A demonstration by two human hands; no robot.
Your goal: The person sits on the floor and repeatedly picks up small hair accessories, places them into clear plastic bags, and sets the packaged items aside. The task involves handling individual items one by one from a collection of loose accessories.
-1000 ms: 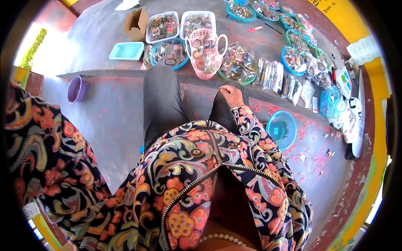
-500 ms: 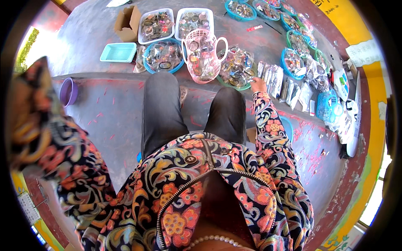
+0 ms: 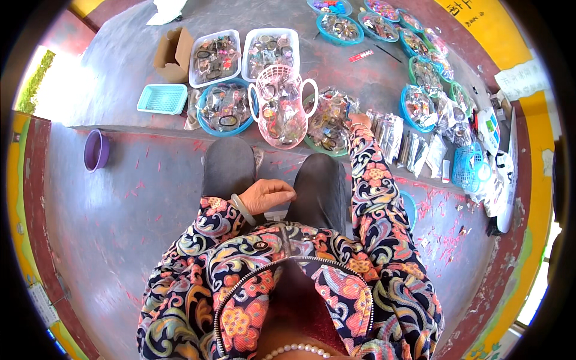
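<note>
My left hand [image 3: 269, 195], with a pale bangle at its wrist, is over my lap between my knees. Its fingers are bent and together, and nothing shows in them. My right hand [image 3: 360, 120] reaches to the right edge of a green basket [image 3: 324, 149] heaped with small clear-bagged trinkets. The fingers there are closed against the bags; what they pinch is too small to make out. Left of that basket stands a pink basket [image 3: 282, 143] with two white handles, holding more bagged pieces. A blue round basket [image 3: 209, 127] of bagged bands sits beside it.
Behind are two white trays [image 3: 245, 67] of bagged pieces, a cardboard box [image 3: 173, 57] and a turquoise tray [image 3: 161, 110]. Flat packets [image 3: 387, 135] lie right of my right hand, with several filled round baskets [image 3: 420, 123] beyond. A purple bucket [image 3: 96, 150] stands at left.
My left hand has come from the far left, where it was raised and blurred, down to my lap. My right hand stays by the green basket's edge. The view has tilted slightly upward.
</note>
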